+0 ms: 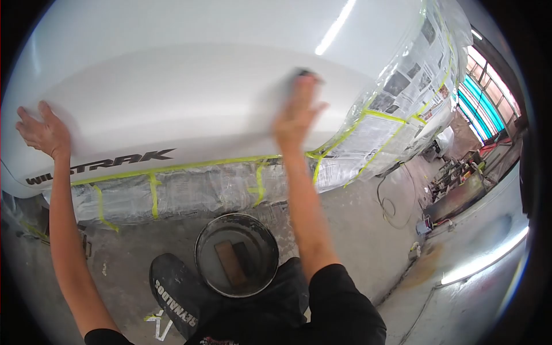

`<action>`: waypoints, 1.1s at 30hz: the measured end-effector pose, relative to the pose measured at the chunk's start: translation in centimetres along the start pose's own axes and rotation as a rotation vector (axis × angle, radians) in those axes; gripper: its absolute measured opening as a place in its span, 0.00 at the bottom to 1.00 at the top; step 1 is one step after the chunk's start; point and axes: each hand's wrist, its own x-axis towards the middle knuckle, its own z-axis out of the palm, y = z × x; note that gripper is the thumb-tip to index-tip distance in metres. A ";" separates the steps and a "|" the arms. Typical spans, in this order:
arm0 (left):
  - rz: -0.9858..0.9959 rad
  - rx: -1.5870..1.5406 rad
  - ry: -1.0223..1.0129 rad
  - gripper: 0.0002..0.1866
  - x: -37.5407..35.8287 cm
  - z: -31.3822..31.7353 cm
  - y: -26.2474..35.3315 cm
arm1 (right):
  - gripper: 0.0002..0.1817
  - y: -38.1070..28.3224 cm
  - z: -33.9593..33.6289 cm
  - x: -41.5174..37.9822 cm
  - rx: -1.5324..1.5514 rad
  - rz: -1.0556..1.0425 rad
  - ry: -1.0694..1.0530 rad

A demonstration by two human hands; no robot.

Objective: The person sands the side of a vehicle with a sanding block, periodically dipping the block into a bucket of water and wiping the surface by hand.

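Note:
A white car panel (pixel 190 86) with dark "WILDTRAK" lettering (pixel 126 161) fills the upper view. At its left, above the lettering, my left hand (pixel 46 131) rests on the paint with fingers spread and holds nothing. My right hand (pixel 298 115), blurred by motion, presses a small dark pad (pixel 306 73) against the panel near the masked edge. Its fingers lie over the pad, which shows only in part. Below the panel, a round dark bucket (pixel 201 247) of water stands between my legs, with a brown block (pixel 230 263) and a darker piece in it.
Newspaper and plastic masking (pixel 397 98) with yellow-green tape covers the right side and lower edge of the car. A hose (pixel 386 201) lies on the grey floor (pixel 356 230). Piled items (pixel 460 178) and a wall (pixel 460 253) are at the right.

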 end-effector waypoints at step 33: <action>0.021 0.092 0.017 0.38 0.3 0.6 -1.4 | 0.44 9.1 -3.3 -1.7 -0.167 -0.435 -0.415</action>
